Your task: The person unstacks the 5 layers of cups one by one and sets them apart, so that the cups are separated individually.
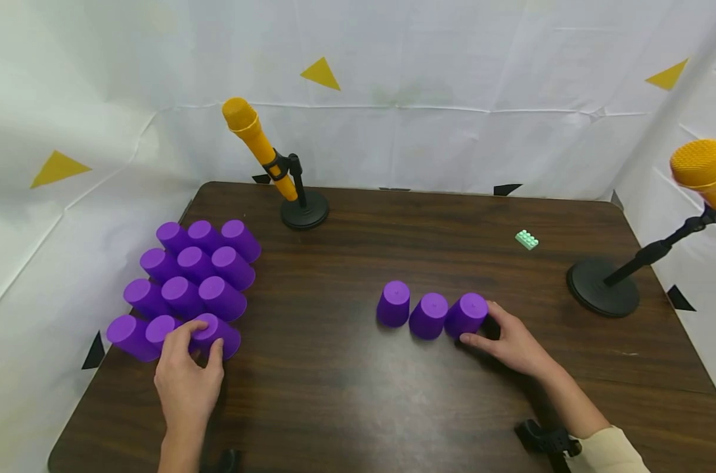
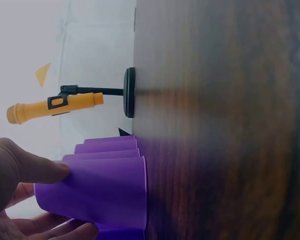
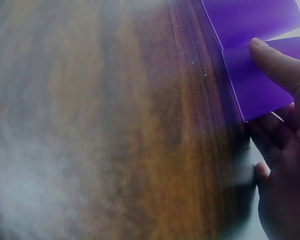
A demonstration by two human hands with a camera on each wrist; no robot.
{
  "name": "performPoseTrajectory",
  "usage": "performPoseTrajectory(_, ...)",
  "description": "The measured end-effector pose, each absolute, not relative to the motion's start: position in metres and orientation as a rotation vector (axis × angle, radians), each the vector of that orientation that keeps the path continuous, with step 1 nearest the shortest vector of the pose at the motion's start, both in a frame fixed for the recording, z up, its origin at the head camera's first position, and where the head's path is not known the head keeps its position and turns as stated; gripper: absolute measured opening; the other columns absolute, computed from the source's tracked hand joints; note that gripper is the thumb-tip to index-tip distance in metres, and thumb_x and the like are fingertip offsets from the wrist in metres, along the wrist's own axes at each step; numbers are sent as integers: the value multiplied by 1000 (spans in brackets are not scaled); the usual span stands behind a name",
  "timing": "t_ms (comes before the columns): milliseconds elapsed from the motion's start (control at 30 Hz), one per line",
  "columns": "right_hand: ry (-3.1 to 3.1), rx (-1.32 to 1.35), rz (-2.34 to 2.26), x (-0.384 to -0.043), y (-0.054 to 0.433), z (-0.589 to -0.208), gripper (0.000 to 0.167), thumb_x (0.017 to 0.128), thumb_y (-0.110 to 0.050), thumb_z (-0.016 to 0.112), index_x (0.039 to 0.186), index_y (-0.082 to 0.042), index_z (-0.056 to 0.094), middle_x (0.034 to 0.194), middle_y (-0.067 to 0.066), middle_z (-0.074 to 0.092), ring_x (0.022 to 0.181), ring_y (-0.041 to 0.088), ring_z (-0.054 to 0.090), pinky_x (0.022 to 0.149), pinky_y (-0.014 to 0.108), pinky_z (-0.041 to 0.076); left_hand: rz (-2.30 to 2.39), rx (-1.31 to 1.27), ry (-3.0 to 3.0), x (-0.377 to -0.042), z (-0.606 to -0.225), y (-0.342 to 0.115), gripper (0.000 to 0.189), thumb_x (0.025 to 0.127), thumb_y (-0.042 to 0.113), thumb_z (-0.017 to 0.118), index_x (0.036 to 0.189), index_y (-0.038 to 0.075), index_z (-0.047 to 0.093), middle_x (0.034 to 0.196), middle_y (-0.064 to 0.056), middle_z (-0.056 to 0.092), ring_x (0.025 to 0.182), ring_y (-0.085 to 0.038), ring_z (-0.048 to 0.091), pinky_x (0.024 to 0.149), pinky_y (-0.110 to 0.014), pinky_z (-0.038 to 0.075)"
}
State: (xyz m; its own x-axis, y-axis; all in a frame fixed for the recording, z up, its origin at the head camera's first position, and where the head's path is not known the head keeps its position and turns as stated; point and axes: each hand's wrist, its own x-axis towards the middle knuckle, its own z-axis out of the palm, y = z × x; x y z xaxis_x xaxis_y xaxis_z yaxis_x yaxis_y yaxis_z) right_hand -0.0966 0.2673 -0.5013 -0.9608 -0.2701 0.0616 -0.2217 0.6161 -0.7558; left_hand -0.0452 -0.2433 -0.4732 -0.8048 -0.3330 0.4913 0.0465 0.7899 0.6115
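Observation:
Upside-down purple cups stand on the table in two groups. At the left, several rows of three form a tight block. My left hand (image 1: 188, 378) grips the front right cup (image 1: 217, 334) of that block, thumb on one side and fingers on the other. In the left wrist view this cup (image 2: 97, 192) stands with its rim down on the tabletop. Right of the middle, three cups make a short row: a left one (image 1: 393, 304), a middle one (image 1: 429, 316) and a right one (image 1: 467, 315). My right hand (image 1: 508, 338) holds the right one between thumb and fingers.
A yellow microphone (image 1: 254, 135) on a black stand (image 1: 305, 210) is at the back left of the brown table (image 1: 346, 407). Another yellow microphone (image 1: 707, 171) on a stand (image 1: 603, 288) is at the right. A small mint-green studded brick (image 1: 527, 240) lies toward the back right.

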Motion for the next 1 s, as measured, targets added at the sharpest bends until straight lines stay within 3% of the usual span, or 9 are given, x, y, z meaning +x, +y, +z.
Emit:
performPoseTrajectory(233,2764,-407,-1280,-96,268,-503,59,83,-27,81,131,-6,55,125,15,59,121,35,51,101,59,36,-768,215,-2360,-45,-476,-244,39,73,-4,80,108,3,65,106,-14,63,88,-26,58,70,-23,40)
performPoseTrajectory(467,2765,-412,-1283,-96,267,-501,58,83,-26,81,131,-6,55,124,14,59,120,35,51,100,58,37,-712,227,-2352,-41,-465,-240,40,71,-8,78,107,2,64,118,-17,61,102,-32,59,68,-39,47)
performPoseTrajectory(700,2764,-408,-1276,-97,268,-500,59,83,-26,80,132,-6,55,125,15,59,121,35,51,101,58,37,-679,164,-2277,-43,-442,-227,38,77,0,75,113,1,64,126,-13,60,108,-29,59,77,-10,41)
performPoseTrajectory(767,2762,-407,-1274,-98,268,-499,59,83,-26,80,132,-6,54,126,16,59,122,36,51,101,59,37,-733,89,-2232,-47,-436,-217,39,77,0,75,115,2,64,126,-11,60,106,-28,59,81,-9,40)
performPoseTrajectory(1000,2764,-416,-1277,-97,267,-500,58,83,-25,80,131,-6,55,125,15,59,121,35,51,101,59,37,-981,-291,-2294,-70,-433,-159,45,80,4,77,122,8,63,129,-8,58,109,-24,59,79,-37,55)
